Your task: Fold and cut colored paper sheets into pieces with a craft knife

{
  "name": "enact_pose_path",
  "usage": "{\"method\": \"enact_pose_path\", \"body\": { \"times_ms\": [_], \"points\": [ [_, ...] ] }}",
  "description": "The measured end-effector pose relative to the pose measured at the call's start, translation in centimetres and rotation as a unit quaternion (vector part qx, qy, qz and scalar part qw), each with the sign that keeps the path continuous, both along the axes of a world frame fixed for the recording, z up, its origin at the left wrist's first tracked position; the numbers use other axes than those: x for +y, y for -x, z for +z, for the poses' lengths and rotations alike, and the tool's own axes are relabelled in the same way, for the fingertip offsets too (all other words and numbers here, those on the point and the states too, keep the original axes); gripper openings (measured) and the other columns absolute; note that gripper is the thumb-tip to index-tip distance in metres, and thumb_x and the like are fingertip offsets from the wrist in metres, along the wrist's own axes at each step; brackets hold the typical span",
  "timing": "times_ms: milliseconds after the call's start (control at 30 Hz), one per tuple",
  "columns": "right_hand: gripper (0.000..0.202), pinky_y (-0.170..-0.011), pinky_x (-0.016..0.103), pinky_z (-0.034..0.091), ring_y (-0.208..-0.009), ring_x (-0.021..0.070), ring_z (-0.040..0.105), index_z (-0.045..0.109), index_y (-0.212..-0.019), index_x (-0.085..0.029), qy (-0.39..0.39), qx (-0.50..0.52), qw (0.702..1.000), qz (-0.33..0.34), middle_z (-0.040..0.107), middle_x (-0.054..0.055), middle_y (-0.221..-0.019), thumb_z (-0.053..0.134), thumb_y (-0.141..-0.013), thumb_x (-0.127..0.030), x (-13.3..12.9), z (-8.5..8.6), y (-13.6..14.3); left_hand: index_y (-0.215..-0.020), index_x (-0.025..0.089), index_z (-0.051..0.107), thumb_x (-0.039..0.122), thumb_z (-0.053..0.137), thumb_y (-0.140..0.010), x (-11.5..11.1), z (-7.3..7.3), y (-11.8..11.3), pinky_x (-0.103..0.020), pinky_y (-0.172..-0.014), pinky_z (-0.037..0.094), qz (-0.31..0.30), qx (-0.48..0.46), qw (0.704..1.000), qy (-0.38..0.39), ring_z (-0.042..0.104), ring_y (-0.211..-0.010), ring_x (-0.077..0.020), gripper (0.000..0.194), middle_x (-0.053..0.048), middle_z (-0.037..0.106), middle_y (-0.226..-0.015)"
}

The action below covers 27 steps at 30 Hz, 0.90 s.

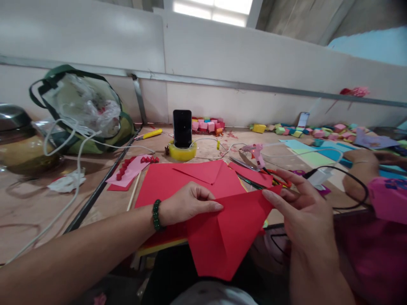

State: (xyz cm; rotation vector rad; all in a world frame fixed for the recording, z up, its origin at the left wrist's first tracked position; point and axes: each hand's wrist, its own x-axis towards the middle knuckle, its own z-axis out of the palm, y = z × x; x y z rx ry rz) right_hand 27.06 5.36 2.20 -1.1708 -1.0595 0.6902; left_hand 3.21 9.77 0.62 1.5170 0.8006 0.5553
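Note:
A creased sheet of red paper (pixel 232 233) hangs between my hands over the table's front edge. My left hand (pixel 187 203), with a green bead bracelet at the wrist, pinches its upper left part between thumb and curled fingers. At the upper right corner, my right hand (pixel 302 212) grips the sheet between thumb and fingers. Under and behind it lies a larger stack of red paper (pixel 159 182), with a red folded piece (pixel 202 171) on top. Another red strip (pixel 251 173) lies just beyond, beside scissors with orange handles (pixel 286 182).
A pink glue gun (pixel 256 153) and its cable lie behind the paper. A phone (pixel 182 129) stands in a yellow tape roll (pixel 182 151). A green bag (pixel 85 110) and a jar (pixel 22 140) stand left. At right, another person's arm (pixel 359 169) reaches over coloured paper.

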Motion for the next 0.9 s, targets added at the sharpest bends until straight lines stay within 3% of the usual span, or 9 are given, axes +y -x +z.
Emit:
{"method": "enact_pose_path", "body": {
  "times_ms": [200, 467, 600, 900],
  "points": [
    [0.054, -0.06, 0.029, 0.057, -0.062, 0.0158, 0.064, 0.065, -0.113, -0.026, -0.018, -0.022, 0.999, -0.019, 0.067, -0.001, -0.072, 0.086, -0.063, -0.027, -0.2, 0.1, 0.1, -0.064, 0.012, 0.059, 0.048, 0.07, -0.076, -0.1, 0.3, 0.0, -0.019, -0.048, 0.028, -0.009, -0.003, 1.0, -0.001, 0.038, -0.052, -0.0061, 0.04, 0.004, 0.049, -0.057],
    [0.052, -0.06, 0.022, 0.053, -0.062, 0.0107, 0.06, 0.064, -0.114, -0.025, -0.033, 0.008, 0.999, 0.002, 0.062, -0.005, -0.067, 0.084, -0.066, -0.026, -0.4, 0.3, -0.4, -0.061, 0.014, 0.051, 0.052, 0.068, -0.076, -0.3, 0.0, -0.1, -0.018, -0.047, 0.026, -0.018, 0.022, 1.0, -0.003, 0.035, -0.051, -0.0063, 0.044, 0.004, 0.044, -0.056],
    [0.051, -0.061, 0.024, 0.055, -0.064, 0.0127, 0.064, 0.064, -0.116, -0.025, -0.035, -0.001, 0.999, -0.009, 0.064, -0.004, -0.067, 0.082, -0.069, -0.031, -0.7, 0.6, -0.7, -0.059, 0.013, 0.05, 0.049, 0.066, -0.079, -0.2, -0.4, -0.1, -0.018, -0.047, 0.024, -0.025, 0.026, 0.999, -0.033, 0.031, -0.052, -0.0058, 0.044, 0.005, 0.04, -0.055],
    [0.056, -0.07, 0.03, 0.059, -0.071, 0.0168, 0.07, 0.064, -0.117, -0.025, -0.045, 0.006, 0.999, -0.005, 0.071, -0.002, -0.071, 0.085, -0.066, -0.028, -1.0, 0.9, -1.2, -0.062, 0.013, 0.055, 0.049, 0.066, -0.078, -0.5, -0.3, 0.0, -0.018, -0.047, 0.026, -0.013, 0.025, 0.999, -0.038, 0.034, -0.053, -0.007, 0.041, 0.003, 0.046, -0.056]
  ]
}}
